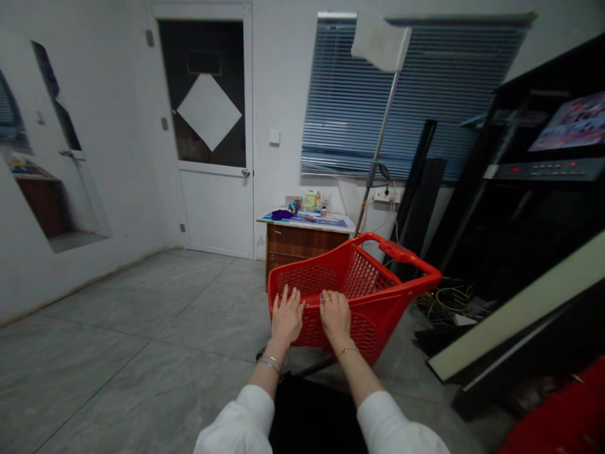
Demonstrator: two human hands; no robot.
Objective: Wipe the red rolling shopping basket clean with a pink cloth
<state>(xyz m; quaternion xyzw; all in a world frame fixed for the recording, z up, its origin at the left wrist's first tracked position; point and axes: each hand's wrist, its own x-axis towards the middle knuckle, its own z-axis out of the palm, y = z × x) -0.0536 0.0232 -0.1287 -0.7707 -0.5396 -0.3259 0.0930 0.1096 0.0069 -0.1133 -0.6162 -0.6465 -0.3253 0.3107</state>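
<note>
A red plastic shopping cart point(373, 321) stands in front of me, its near side wall turned towards me and its push handle to the right. My left hand point(287, 316) lies at the near rim with its fingers stretched and spread. Just to its right, my right hand point(335, 313) has its fingers curled over the same rim, the fingertips partly hidden. Perforated walls surround the cart's basket, where I make out no goods. Part of the dark base and a wheel show below.
Behind the cart is a wooden cabinet point(307, 239) with bottles and a purple cloth. A pole with a white flag point(380, 44) rises beside it. Dark panels, cables and a leaning pale board point(520, 309) crowd the right. A white door point(215, 208) and grey floor point(118, 340) lie left.
</note>
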